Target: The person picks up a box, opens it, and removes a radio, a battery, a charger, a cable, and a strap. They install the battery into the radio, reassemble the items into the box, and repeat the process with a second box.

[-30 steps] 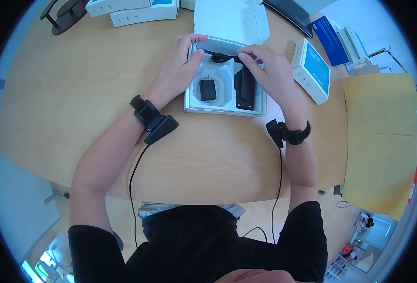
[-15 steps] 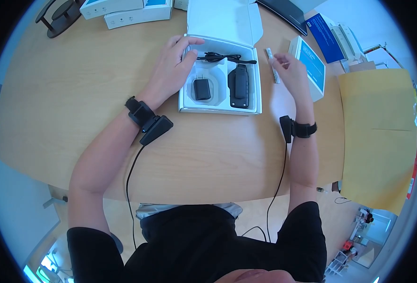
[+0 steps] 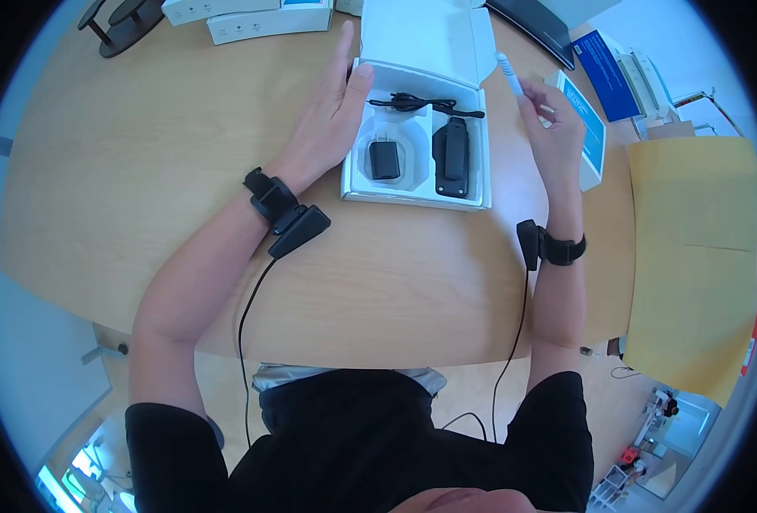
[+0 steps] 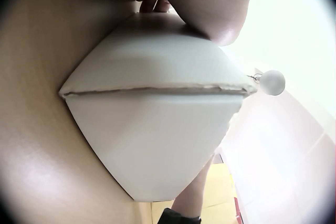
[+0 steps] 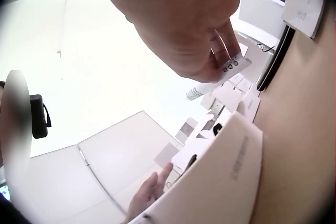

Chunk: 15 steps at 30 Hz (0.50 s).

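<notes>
An open white box [image 3: 417,203] sits on the table in the head view, its lid tipped back. Inside lie a black power adapter [image 3: 384,160], a bundled black cable [image 3: 408,103] and a black oblong device [image 3: 453,158]. My left hand [image 3: 331,120] rests along the box's left edge, fingers straight. Right of the box, my right hand [image 3: 555,128] pinches a slim white stick [image 3: 508,73] by its near end, pointing up and away. In the right wrist view, small round icons and fine print show on the white stick [image 5: 198,91].
A white and blue box [image 3: 594,141] stands just beyond the right hand. Further right are a dark blue box [image 3: 605,77] and a yellow envelope [image 3: 695,256]. White boxes [image 3: 269,24] and a black stand [image 3: 132,30] are at the back left.
My right hand let go of the cable, moved right to the white stick on the table and picked it up. My left fingers have straightened at the box's edge.
</notes>
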{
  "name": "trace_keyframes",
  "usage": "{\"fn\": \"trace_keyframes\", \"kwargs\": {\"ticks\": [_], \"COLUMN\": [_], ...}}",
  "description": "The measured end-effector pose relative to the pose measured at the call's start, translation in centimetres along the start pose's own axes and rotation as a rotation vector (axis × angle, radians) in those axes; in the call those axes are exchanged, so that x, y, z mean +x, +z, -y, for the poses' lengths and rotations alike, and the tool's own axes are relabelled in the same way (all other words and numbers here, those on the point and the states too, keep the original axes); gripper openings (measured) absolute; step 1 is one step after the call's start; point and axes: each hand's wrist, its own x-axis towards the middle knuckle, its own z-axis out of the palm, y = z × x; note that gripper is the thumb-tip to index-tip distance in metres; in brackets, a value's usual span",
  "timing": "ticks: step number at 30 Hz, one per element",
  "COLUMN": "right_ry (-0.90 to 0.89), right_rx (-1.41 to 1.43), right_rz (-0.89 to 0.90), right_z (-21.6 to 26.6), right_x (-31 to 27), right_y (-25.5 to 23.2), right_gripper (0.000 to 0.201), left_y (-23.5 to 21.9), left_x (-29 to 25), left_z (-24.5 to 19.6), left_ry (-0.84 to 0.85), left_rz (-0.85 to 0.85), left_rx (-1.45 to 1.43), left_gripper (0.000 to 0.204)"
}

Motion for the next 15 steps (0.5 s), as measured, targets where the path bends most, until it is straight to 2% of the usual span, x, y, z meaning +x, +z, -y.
{"fn": "trace_keyframes", "kwargs": {"ticks": [2, 5, 7, 11, 15], "right_ry": [-0.166, -0.193, -0.197, -0.259, -0.204], "right_rx": [0.071, 0.153, 0.155, 0.027, 0.075], "right_rz": [0.060, 0.239, 0.285, 0.353, 0.466], "right_z": [2.5, 5.8, 6.8, 6.8, 7.0], "right_x": [0.5, 0.9, 1.2, 1.3, 0.9], "right_y": [0.5, 1.6, 2.9, 4.5, 3.4], "right_gripper": [0.021, 0.021, 0.020, 0.021, 0.024], "left_y": [0.0, 0.0, 0.1, 0.1, 0.4], "left_x": [-0.1, -0.2, 0.1, 0.0, 0.2], "left_z": [-0.1, 0.4, 1.2, 1.0, 1.9], "left_ry": [-0.030, -0.047, -0.041, -0.066, -0.011], "left_rz": [-0.009, -0.023, -0.036, 0.008, -0.007], "left_rx": [-0.023, 0.014, 0.071, 0.021, 0.070], "left_gripper": [0.075, 0.073, 0.071, 0.070, 0.068]}}
